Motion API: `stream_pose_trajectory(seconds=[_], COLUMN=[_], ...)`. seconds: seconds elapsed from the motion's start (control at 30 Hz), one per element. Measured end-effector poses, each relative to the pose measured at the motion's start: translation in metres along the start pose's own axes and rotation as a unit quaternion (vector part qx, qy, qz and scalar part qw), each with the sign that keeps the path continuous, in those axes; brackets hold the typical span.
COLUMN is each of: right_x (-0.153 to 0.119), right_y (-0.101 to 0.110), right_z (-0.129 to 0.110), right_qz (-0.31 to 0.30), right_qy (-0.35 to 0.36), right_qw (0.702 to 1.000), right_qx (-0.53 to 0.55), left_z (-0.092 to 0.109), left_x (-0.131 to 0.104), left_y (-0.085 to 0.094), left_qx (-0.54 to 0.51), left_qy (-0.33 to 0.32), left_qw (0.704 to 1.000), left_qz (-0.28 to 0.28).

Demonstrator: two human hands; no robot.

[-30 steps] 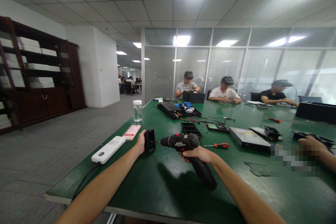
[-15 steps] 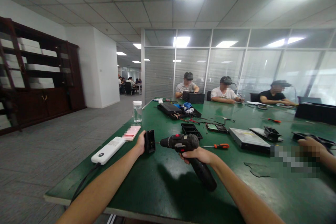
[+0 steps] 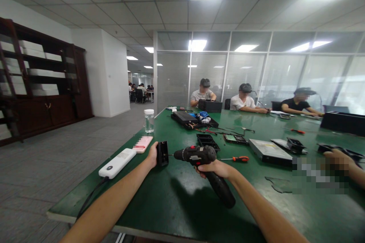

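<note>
My left hand [image 3: 153,155] grips a small black plastic frame [image 3: 163,153] by its left side, holding it upright just over the green table [image 3: 142,205]. My right hand [image 3: 212,168] is wrapped round the handle of a black cordless drill [image 3: 196,154] with red details. The drill points left, and its thin bit reaches to the open face of the frame; whether the tip sits in a screw is too small to tell. Just beyond the drill lies another black plastic frame [image 3: 208,142]. An orange-handled screwdriver [image 3: 241,158] rests right of the drill.
Left of my hands lie a white power bank [image 3: 117,163] with a cable and a pink phone [image 3: 143,144]; a lidded bottle [image 3: 148,121] stands behind. An optical drive [image 3: 270,151] and circuit board [image 3: 235,139] lie rightward. A co-worker's hand [image 3: 338,161] is at far right; several people sit opposite.
My hands, the drill and the frame hold almost the same position. Across the table, the middle co-worker's hands have shifted slightly to the right.
</note>
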State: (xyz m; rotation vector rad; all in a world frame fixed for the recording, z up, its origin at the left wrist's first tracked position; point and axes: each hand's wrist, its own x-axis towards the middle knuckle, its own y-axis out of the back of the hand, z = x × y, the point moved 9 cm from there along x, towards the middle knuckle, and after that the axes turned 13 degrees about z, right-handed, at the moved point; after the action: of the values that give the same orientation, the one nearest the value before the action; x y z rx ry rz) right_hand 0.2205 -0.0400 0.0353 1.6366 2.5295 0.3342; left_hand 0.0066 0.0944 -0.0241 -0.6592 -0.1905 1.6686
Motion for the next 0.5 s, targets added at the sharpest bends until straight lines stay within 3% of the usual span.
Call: stream_pose_trajectory(seconds=[0.5], right_x=[-0.0025], right_y=[-0.0026], right_z=[-0.0058], right_qz=[-0.006], right_qy=[0.009], right_qw=[1.000], right_qx=[0.008], left_z=[0.0008], left_x=[-0.0013], left_y=[0.0000], left_qx=[-0.005], left_qy=[-0.003], left_qw=[1.000], left_qz=[0.006])
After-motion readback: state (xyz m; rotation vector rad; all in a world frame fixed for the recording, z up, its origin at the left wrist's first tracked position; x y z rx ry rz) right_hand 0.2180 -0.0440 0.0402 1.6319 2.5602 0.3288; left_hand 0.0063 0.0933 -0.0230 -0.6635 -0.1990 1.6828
